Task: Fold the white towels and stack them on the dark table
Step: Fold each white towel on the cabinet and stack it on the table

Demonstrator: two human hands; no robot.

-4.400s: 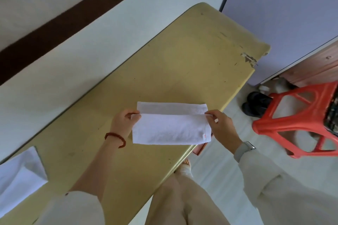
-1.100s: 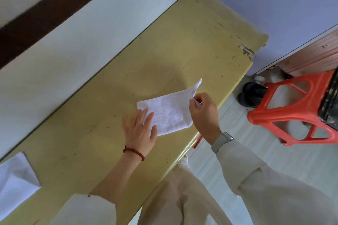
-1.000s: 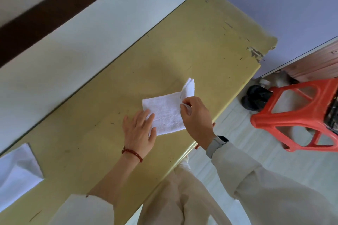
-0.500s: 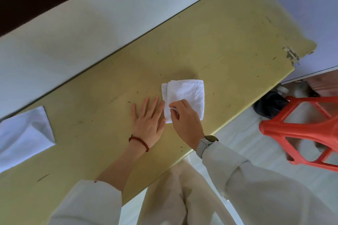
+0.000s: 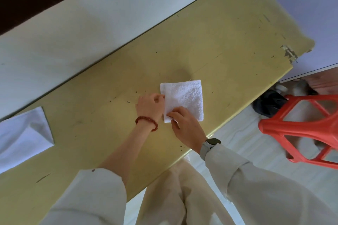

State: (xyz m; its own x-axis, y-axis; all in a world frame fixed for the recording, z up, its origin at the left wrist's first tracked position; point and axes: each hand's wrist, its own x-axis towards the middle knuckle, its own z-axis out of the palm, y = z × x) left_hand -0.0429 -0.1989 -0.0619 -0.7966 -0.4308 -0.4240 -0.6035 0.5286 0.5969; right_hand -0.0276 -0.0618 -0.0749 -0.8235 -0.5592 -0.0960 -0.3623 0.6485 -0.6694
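Beside a pale wall (image 5: 76, 29), scuffed yellow table (image 5: 228, 42).

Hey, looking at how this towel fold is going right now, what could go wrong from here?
The folded towel sits fairly near the front edge of the yellow table, so a tug from the right hand might slide it off toward the floor. Both hands work only its left edge, the left hand at the top corner, so the layers may spring open once released. No stack shows here, only white cloth at the far left, so carrying it could undo the fold.
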